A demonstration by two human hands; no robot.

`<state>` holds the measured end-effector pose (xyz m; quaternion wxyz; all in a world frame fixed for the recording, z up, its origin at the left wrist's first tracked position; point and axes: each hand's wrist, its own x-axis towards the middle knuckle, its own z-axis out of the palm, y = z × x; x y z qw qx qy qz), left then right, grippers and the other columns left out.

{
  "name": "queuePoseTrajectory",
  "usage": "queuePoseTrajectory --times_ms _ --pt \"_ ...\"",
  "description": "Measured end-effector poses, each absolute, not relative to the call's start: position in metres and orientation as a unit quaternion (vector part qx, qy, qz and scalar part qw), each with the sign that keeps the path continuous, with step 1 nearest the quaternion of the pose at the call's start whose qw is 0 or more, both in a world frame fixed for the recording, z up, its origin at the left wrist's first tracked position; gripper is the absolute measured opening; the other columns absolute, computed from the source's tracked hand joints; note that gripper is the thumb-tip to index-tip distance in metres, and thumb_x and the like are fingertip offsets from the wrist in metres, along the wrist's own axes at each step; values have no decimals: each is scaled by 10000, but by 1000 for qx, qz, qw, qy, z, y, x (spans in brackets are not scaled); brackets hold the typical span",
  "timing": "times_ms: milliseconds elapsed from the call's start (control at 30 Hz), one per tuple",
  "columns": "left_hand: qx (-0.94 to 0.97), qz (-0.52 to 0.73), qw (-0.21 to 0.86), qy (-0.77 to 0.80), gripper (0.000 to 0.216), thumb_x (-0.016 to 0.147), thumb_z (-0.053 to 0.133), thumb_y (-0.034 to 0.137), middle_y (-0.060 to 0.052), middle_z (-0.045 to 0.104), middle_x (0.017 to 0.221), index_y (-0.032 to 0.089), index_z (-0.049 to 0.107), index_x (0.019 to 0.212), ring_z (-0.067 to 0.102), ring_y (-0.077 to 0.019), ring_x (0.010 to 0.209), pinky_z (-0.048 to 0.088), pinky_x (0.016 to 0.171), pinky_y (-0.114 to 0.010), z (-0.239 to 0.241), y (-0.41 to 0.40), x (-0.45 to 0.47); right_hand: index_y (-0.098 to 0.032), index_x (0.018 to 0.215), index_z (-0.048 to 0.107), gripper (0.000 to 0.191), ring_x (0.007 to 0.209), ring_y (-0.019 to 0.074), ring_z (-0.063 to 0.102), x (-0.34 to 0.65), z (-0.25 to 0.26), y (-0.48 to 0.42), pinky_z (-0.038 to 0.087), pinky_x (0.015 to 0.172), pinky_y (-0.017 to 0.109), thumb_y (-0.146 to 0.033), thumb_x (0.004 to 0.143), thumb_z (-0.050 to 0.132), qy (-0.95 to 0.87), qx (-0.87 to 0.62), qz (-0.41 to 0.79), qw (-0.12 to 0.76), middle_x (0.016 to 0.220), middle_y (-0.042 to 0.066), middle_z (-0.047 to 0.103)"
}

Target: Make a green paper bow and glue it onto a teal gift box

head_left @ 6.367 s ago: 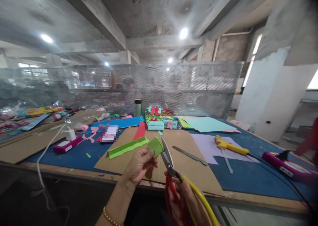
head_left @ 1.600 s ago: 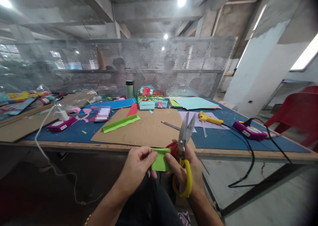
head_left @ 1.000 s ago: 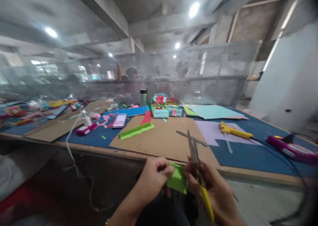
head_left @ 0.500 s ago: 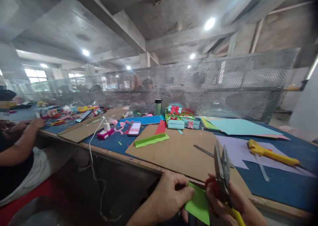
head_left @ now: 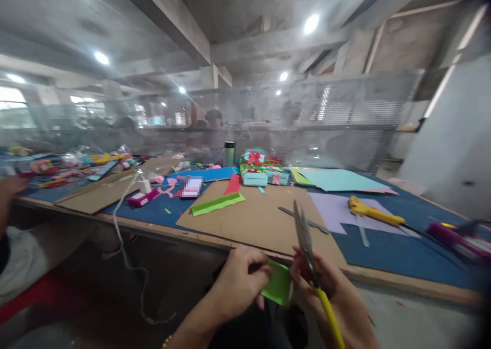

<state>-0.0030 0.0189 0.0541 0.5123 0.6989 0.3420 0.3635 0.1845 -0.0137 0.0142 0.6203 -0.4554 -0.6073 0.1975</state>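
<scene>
My left hand (head_left: 240, 285) pinches the left edge of a small folded green paper piece (head_left: 276, 286) just in front of the table edge. My right hand (head_left: 333, 298) touches the paper's right edge and grips red-and-yellow-handled scissors (head_left: 307, 247), whose blades point up and look nearly together. Both hands are closed. The picture is blurred by motion.
The blue-covered table (head_left: 161, 213) carries a brown cardboard sheet (head_left: 261, 218), a green paper strip (head_left: 217, 204), a metal ruler (head_left: 303, 219), a yellow glue gun (head_left: 374, 213), coloured paper sheets (head_left: 339, 180), small gift boxes (head_left: 259, 167), a flask (head_left: 229, 154) and a charger (head_left: 141, 195). Another person's hand (head_left: 9, 188) is at far left. A mesh screen (head_left: 345, 119) stands behind.
The view has swung back to the right and down slightly. My hands keep the green paper and scissors; the person at the left has mostly slipped out of view.
</scene>
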Motion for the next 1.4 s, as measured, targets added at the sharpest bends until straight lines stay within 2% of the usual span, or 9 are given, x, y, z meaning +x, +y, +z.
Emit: queuePoseTrajectory --times_ms 67,200,500,667,900,1067,1233,1400 --pt "712 357 501 337 267 876 533 299 35 490 566 151 535 653 528 -78 414 347 406 -163 55 18 -5 -234 1139 640 314 786 178 717 184 18 -17 596 703 238 -307 841 705 -610 -457 180 621 931 51 736" --pt "706 352 521 327 323 889 550 385 29 494 587 149 547 669 517 -86 411 367 410 -184 58 20 -9 -242 1209 592 370 778 160 696 181 20 -22 575 713 244 -233 854 697 -619 -460 136 622 900 27 714" --pt "695 347 535 332 370 876 576 424 33 476 519 158 514 627 504 -94 401 340 416 -191 57 19 -9 -279 1155 621 322 747 120 660 173 24 -24 545 709 212 -151 864 672 -662 -441 69 602 879 -9 678" --pt "690 352 536 336 349 876 577 423 29 491 587 148 549 663 505 -86 411 370 415 -195 56 17 -9 -271 1182 586 332 702 114 634 169 26 -23 527 643 197 -151 878 645 -636 -420 157 627 801 -25 652" --pt "708 355 519 322 311 905 553 386 10 533 678 135 610 731 545 -89 453 399 440 -200 56 15 -8 -234 1191 592 349 719 128 626 175 23 -22 527 666 229 -204 857 690 -615 -434 214 623 811 -7 645" --pt "727 385 470 319 310 926 548 377 6 547 695 132 632 755 553 -85 485 418 494 -208 54 13 -9 -227 1182 605 381 759 153 659 175 32 -23 552 664 243 -253 820 720 -576 -443 235 646 841 13 673" --pt "747 413 417 313 325 939 548 370 -13 579 705 140 633 726 573 -99 565 444 571 -212 51 11 -10 -209 1120 635 377 716 160 661 170 42 -29 552 611 241 -309 777 754 -560 -452 293 630 840 20 684" --pt "705 381 511 310 357 909 580 428 -2 551 688 128 609 719 551 -86 473 406 477 -204 54 11 -10 -216 1126 605 357 706 159 635 169 35 -33 530 591 244 -286 803 740 -559 -444 301 632 830 8 654"
